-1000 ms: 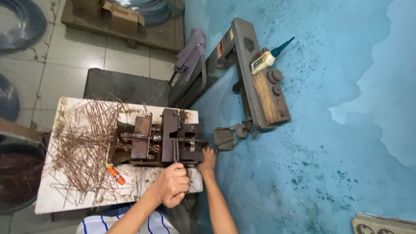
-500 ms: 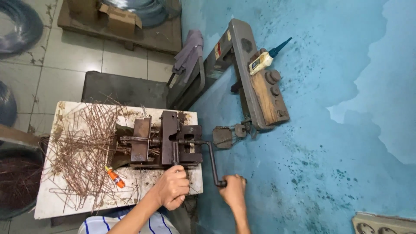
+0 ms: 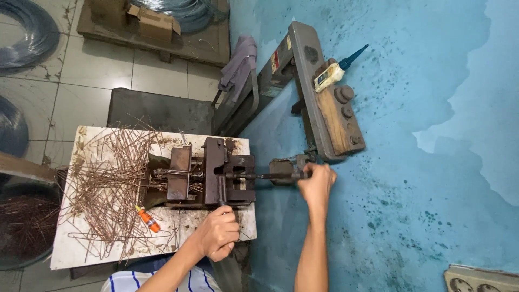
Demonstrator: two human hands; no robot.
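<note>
Left hand (image 3: 219, 233) curled tight round a short lever (image 3: 221, 190) at the near side of the rusty bending tool (image 3: 208, 172). Right hand (image 3: 317, 183) wrapped round the end of the long crank (image 3: 265, 176), out past the worktop (image 3: 70, 254) edge, close to the blue wall (image 3: 432, 162). Tool sitting on the white worktop, right of middle. Big heap of bent brown wires (image 3: 111, 186) just left of the tool, some touching it. Small orange screwdriver (image 3: 147, 219) lying among the wires, near the left hand. Glue bottle (image 3: 331, 74) up on a wooden block (image 3: 332, 116) fixed to the wall. Grey wire coils (image 3: 27, 32) on the floor, far off.
</note>
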